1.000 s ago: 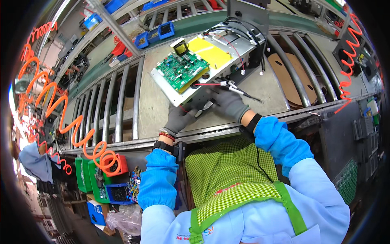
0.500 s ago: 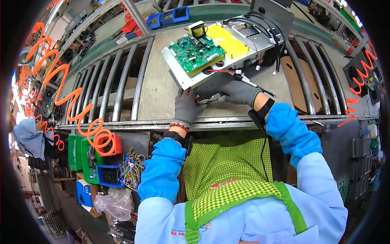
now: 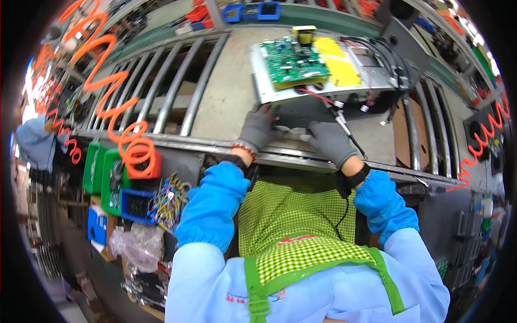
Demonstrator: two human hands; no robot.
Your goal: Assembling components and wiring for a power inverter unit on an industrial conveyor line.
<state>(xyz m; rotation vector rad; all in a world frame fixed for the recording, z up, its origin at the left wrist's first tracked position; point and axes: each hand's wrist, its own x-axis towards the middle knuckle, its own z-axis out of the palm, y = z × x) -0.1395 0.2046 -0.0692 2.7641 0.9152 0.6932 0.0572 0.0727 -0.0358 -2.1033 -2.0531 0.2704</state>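
Note:
A metal chassis (image 3: 280, 97) carries a green circuit board (image 3: 293, 60), a yellow sheet (image 3: 338, 60) and a transformer (image 3: 305, 35). My gloved left hand (image 3: 258, 128) is closed at the chassis's near left corner, its fingertips on the edge. Just in front of the chassis, my gloved right hand (image 3: 327, 141) has its fingers curled around a small pale, shiny piece (image 3: 293, 131), too blurred to name. This piece extends toward my left hand. Beside the right hand, a white-sleeved black cable (image 3: 347, 126) and a red wire (image 3: 318, 96) hang from the chassis.
Metal rollers (image 3: 186, 86) flank the bench plate (image 3: 223, 102) on both sides. An orange coiled hose (image 3: 116, 110) hangs at left. Green bins (image 3: 112, 180), a red bin (image 3: 145, 166) and a blue bin (image 3: 134, 204) stand low at left. Black cables (image 3: 396, 64) lie over the chassis's right end.
The whole view has shifted and turned slightly. My right hand has drawn a little away from the chassis, toward me. My left hand keeps its place at the corner.

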